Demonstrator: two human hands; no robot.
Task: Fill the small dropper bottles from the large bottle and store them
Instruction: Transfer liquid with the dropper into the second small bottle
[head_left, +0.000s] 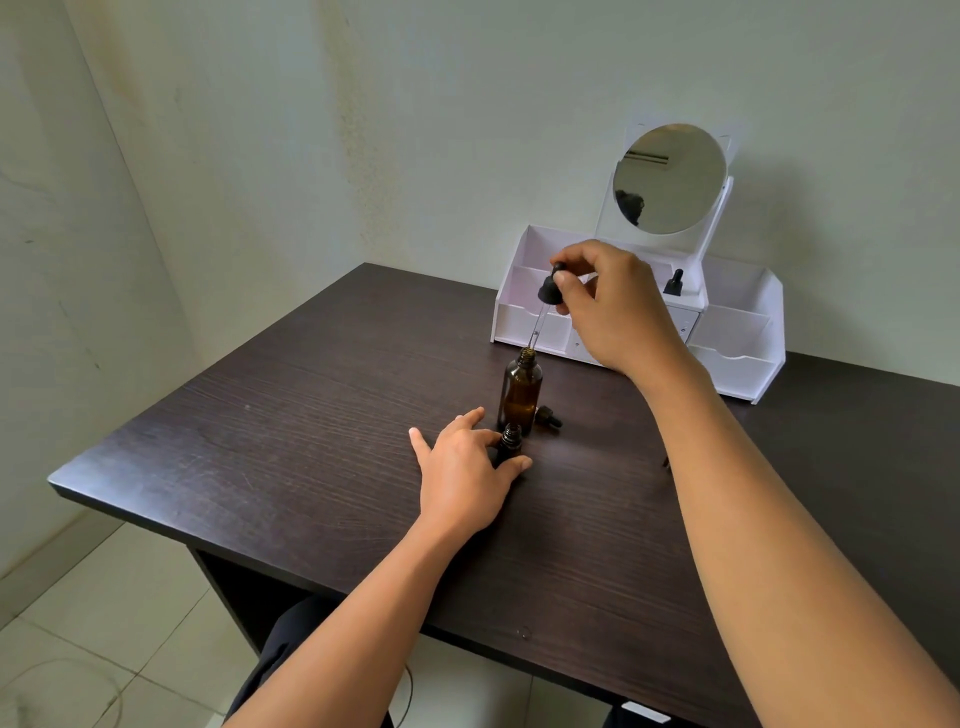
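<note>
From the camera on my head, I look down on a dark wood-grain table (311, 415) set in the corner of a pale room. My right hand (608, 306) is raised over the far middle of the table. Its thumb and fingertips pinch the black rubber bulb of a dropper (548, 293). The glass pipette hangs down and slightly to the left, with its tip right at the open mouth of the large amber bottle (521, 392). I cannot tell if the tip is inside the neck or just above it. The large bottle stands upright and uncapped, and the liquid in it shows darker in its lower part.

Just in front of it, touching or nearly so, stands a small dropper bottle (510, 441), also uncapped. My left hand (462, 470) rests on the table and grips that small bottle between thumb and forefinger. My other fingers are spread flat on the wood to the left. A loose black dropper cap (549, 417) lies on its side just to the right of the large bottle's base.

At the far right edge of the table, against the wall, sits a white organizer (748, 364) with a round mirror (669, 178) rising from it. Another capped dropper bottle (674, 283) stands upright in one of its upper compartments.
</note>
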